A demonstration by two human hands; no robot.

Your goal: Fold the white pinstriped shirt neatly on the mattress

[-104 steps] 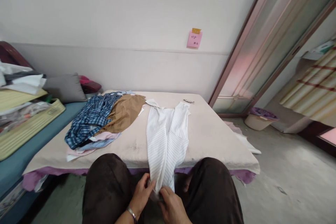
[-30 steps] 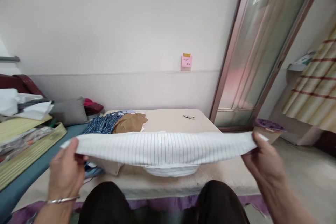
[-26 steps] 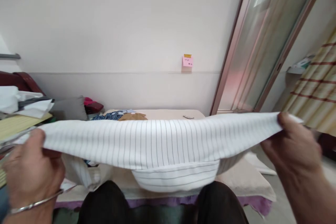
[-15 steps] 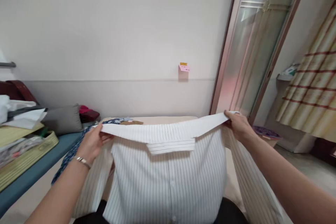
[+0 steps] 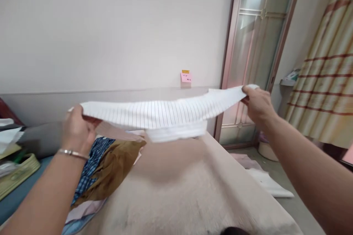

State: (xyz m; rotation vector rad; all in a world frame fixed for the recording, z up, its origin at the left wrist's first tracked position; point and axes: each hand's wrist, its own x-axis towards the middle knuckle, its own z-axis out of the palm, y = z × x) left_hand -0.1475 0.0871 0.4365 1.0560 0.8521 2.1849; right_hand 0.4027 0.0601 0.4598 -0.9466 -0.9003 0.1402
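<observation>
Between both hands' grips, striped shirt

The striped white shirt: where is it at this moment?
In the head view the striped white shirt is stretched in the air between the left hand and right hand, above the beige bed.

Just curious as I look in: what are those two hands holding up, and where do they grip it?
A white striped shirt, stretched over the bed: left hand grips one end, right hand the other.
</observation>
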